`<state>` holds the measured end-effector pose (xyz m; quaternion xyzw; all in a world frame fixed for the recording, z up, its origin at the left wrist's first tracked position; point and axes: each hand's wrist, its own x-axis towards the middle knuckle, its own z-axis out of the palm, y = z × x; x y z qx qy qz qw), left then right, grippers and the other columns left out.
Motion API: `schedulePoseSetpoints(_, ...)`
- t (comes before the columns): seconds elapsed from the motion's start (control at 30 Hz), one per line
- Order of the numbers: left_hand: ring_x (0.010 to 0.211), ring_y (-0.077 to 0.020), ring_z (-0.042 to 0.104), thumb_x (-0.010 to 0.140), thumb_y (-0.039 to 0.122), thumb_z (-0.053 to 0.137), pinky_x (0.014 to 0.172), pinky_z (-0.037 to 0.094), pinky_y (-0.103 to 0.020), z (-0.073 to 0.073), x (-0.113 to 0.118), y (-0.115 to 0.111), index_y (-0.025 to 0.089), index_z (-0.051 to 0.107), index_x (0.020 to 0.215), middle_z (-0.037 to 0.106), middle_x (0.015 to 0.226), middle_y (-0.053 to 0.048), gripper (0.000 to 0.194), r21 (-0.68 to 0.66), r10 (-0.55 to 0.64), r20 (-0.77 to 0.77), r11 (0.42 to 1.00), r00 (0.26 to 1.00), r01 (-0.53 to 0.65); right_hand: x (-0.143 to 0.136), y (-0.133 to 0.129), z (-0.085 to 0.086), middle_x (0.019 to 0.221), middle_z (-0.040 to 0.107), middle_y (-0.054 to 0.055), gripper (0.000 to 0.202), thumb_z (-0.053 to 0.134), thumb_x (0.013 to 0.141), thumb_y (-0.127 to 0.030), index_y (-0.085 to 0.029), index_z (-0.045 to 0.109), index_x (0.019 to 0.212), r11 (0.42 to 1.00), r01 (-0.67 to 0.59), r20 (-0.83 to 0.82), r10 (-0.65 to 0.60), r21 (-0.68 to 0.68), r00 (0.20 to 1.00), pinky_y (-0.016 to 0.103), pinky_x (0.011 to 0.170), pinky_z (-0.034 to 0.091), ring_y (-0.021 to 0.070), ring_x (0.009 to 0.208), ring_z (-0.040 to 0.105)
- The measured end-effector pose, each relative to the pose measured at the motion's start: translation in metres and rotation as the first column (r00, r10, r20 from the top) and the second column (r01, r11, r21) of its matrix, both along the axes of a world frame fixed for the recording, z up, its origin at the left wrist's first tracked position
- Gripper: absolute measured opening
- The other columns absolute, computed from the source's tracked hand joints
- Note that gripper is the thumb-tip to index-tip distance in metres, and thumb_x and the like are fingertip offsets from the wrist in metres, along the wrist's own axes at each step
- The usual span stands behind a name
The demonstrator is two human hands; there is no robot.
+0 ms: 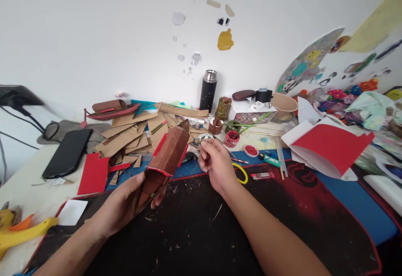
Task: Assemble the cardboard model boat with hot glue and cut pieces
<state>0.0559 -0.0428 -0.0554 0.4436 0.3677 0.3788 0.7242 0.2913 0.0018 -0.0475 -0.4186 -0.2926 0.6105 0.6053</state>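
My left hand (121, 200) grips a brown-painted cardboard model boat (169, 150) from below. Its rounded roof is edged with red strips, and the open end tilts toward me. Just to the right, my right hand (218, 163) is raised with the fingers pinched together; a thin greenish tip shows at the fingertips, too small to name. Behind that hand stand small open paint jars, one of them a red paint jar (231, 139) with sticks resting across it. A similar finished-looking model boat (111, 109) sits at the back left.
Cardboard scraps (125, 135) are piled behind the left hand. A black phone (67, 153) and red corrugated card (93, 173) lie left. Yellow-handled scissors (241, 173) lie beside my right wrist. A black flask (208, 91) stands by the wall; rolled red paper (333, 144) lies right.
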Motion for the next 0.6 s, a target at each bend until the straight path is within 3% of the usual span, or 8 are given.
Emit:
schedulePoseSetpoints(0.2, 0.058, -0.0185, 0.057, 0.082, 0.072, 0.075, 0.055, 0.046, -0.029, 0.014, 0.004, 0.0, 0.019, 0.081, 0.078, 0.068, 0.068, -0.006, 0.053, -0.094, -0.049, -0.015, 0.994, 0.999, 0.047, 0.012, 0.009, 0.0, 0.079, 0.067, -0.003, 0.032, 0.085, 0.072, -0.039, -0.021, 0.063, 0.086, 1.0, 0.002, -0.051, -0.003, -0.017, 0.999, 0.02, 0.041, 0.031, 0.0104, 0.056, 0.062)
schedulePoseSetpoints(0.33, 0.054, -0.0173, 0.056, 0.076, 0.067, 0.08, 0.052, 0.045, -0.028, 0.015, 0.004, 0.0, 0.018, 0.082, 0.076, 0.068, 0.066, -0.007, 0.05, -0.146, -0.087, -0.022, 0.986, 0.996, 0.083, 0.014, 0.011, -0.002, 0.076, 0.065, -0.004, 0.035, 0.088, 0.07, -0.039, -0.023, 0.066, 0.09, 0.999, -0.032, -0.035, 0.032, -0.015, 0.999, 0.021, 0.043, 0.034, 0.0147, 0.063, 0.069)
schedulePoseSetpoints(0.6, 0.048, -0.0168, 0.053, 0.077, 0.072, 0.075, 0.043, 0.039, -0.026, 0.015, 0.002, -0.003, 0.017, 0.083, 0.078, 0.066, 0.06, -0.007, 0.056, -0.196, -0.14, -0.034, 0.972, 0.99, 0.131, 0.016, 0.008, -0.002, 0.068, 0.065, -0.003, 0.032, 0.088, 0.072, -0.042, -0.021, 0.07, 0.087, 0.988, -0.15, 0.084, 0.147, 0.032, 0.986, 0.021, 0.044, 0.035, 0.0123, 0.055, 0.061)
